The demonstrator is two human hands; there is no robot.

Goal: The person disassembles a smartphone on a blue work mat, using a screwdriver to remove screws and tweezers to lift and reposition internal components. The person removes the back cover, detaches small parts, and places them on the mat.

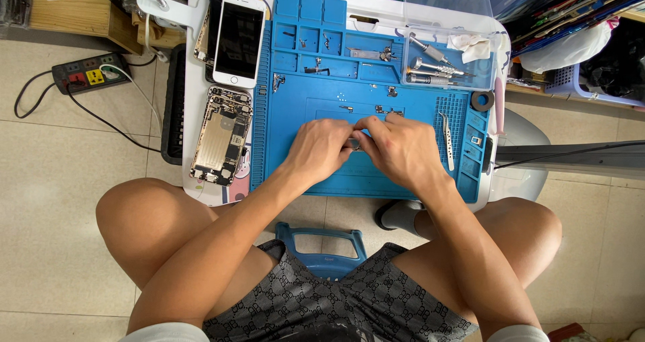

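Both hands meeting over the middle of the blue repair mat [336, 174], toward its near edge. Left hand [321, 150] and right hand [403, 150] curled inward, fingertips pinched together on a small dark part [355, 142] held between them just above the mat. Part almost wholly covered by the fingers, so long axis and heading impossible to tell; only a sliver showing in the gap between the two thumbs. Left of the mat, along the table's left edge, an opened phone body [221, 137] lying with its long axis running from near edge to far edge, circuitry facing up. Beyond that, toward the far left corner, a white phone [238, 39] with its dark screen up, same lengthwise run. To the right of the right hand, near the mat's right edge, tweezers [446, 139] lying lengthwise from far to near, well clear of the knuckles. In the far right corner, a clear plastic tray [449, 63] holding several metal screwdrivers laid roughly crosswise. Small screws and brackets scattered in the mat's far compartments. On the floor at far left, a power strip [91, 73] with cords.
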